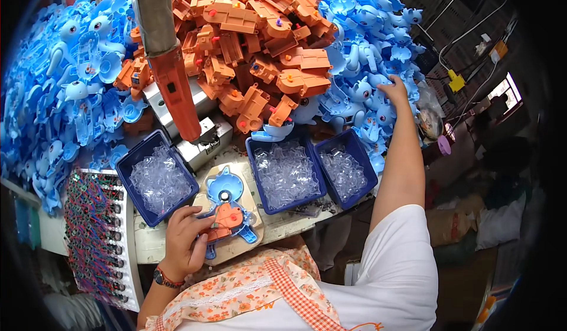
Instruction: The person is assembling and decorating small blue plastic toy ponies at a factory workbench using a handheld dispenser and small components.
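On a cream-coloured board (253,212) lies a blue animal-shaped toy shell half (225,184), hollow side up, with a small round metallic part (224,196) in it. An orange plastic gear housing (229,217) with a red knob sits in the shell's lower part. My left hand (186,236) holds the housing by its left side, fingers over it and thumb below. Stretched out to the far right, my right hand (394,90) touches the heap of blue toy shells (360,89). Its fingers are apart, with nothing visibly gripped.
Several orange housings (254,47) are piled at the back, beside another blue heap (77,89). Three dark blue bins of clear plastic pieces (158,180) stand around the board. An orange-tipped post (171,89) hangs above a metal fixture. Wired parts (94,236) fill a white rack at left.
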`<state>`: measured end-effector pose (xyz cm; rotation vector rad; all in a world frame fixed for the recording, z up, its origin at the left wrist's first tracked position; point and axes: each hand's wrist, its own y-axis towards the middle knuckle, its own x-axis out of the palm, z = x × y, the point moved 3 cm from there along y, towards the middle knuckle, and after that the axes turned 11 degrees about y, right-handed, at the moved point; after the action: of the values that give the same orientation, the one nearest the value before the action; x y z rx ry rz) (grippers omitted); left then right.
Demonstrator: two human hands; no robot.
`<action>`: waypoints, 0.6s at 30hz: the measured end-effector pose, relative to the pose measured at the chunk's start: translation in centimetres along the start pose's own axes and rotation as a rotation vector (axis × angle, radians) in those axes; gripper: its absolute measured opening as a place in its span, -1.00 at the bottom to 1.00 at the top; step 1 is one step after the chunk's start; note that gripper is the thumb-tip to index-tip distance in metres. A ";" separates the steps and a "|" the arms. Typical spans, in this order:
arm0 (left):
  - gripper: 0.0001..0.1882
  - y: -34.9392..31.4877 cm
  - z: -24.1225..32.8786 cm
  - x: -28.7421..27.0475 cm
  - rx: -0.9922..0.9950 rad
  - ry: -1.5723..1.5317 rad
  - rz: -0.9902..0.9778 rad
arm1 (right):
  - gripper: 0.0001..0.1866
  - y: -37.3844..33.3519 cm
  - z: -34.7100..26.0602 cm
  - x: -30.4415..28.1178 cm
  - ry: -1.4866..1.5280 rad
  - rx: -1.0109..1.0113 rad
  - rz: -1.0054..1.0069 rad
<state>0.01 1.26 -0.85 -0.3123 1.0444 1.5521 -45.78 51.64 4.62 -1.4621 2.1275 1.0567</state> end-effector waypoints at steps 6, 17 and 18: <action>-0.67 0.0 0.2 0.0 -0.044 -0.014 -0.015 | -0.28 0.0 -2.5 -0.8 0.670 0.384 -0.048; -0.72 0.6 0.2 -0.4 -0.086 -0.076 -0.010 | -0.54 -15.2 -17.2 -12.1 0.373 -0.196 -0.186; -0.72 1.0 0.2 -0.6 -0.015 -0.072 -0.008 | -0.55 -19.2 -19.9 -13.1 0.394 -0.211 -0.195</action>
<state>-0.59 1.08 0.14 -0.2682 0.9748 1.5533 -20.64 41.70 18.95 -2.0805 2.1097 1.0104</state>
